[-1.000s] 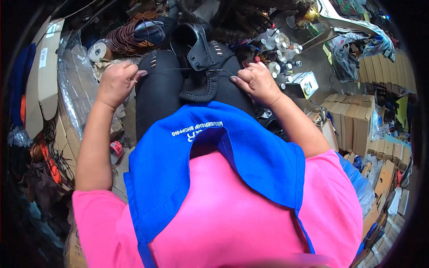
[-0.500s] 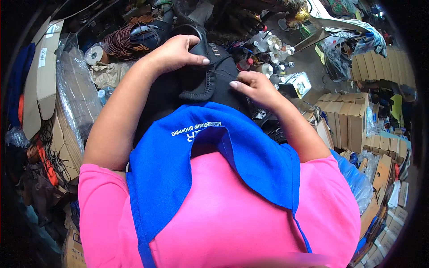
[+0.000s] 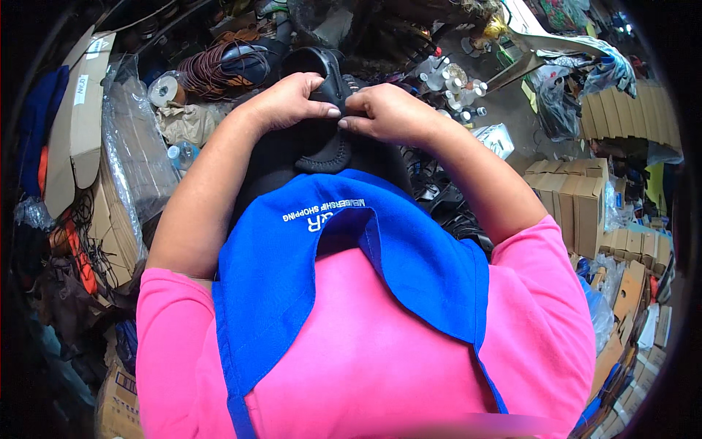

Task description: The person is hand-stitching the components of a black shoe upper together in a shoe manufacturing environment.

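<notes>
A black shoe (image 3: 322, 157) with stitching along its edge lies over my dark-clad lap, just beyond the blue apron. My left hand (image 3: 296, 102) grips its side, thumb on the near face and fingers curled over the edge. From the right, my right hand (image 3: 391, 113) has come up against the same edge, thumb and fingers pinched together close to my left thumb. Whatever is between those right fingertips is too small to make out. Part of the shoe is covered by both hands.
Left of me stand cardboard sheets (image 3: 77, 124), plastic wrap, a spool (image 3: 167, 91) and a coil of brown cord (image 3: 219, 69). Several bottles (image 3: 453, 84) crowd the floor ahead. Cardboard boxes (image 3: 570, 194) are stacked on the right, and black shoe pieces lie beside my lap.
My right hand has moved left from beside the shoe to its edge, meeting my left hand. Earlier a thin dark thread showed near it. My left hand keeps its hold on the shoe.
</notes>
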Tool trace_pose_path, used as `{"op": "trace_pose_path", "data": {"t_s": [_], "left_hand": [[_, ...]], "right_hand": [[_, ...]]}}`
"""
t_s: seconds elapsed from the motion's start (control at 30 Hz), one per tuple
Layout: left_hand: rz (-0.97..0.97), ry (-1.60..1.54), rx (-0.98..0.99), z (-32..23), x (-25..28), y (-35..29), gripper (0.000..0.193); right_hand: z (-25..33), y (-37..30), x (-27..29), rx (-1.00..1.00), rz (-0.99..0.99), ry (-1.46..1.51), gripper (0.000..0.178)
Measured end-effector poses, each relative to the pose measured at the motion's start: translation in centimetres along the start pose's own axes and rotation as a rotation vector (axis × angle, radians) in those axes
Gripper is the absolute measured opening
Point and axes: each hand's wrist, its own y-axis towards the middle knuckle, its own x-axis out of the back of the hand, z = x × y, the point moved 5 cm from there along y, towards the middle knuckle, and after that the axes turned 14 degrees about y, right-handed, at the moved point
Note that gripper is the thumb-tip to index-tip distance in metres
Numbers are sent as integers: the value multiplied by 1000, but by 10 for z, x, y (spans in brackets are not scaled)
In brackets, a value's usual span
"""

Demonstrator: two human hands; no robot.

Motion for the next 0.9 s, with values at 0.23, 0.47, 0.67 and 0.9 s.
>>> {"op": "trace_pose_path", "data": {"t_s": [0.23,0.47,0.67,0.9], "left_hand": [[-155,127,-65,-5,0,-5,29],[-402,413,-44,1,15,-16,45],[-763,113,-56,-15,51,-83,36],[-783,900,-8,-50,40,-134,11]], "right_hand": [[-5,-11,-8,105,107,-46,23],[3,-65,39,-30,-285,686,28],[9,-73,92,631,-284,1624,24],[-22,-71,83,59,-280,928,28]]}}
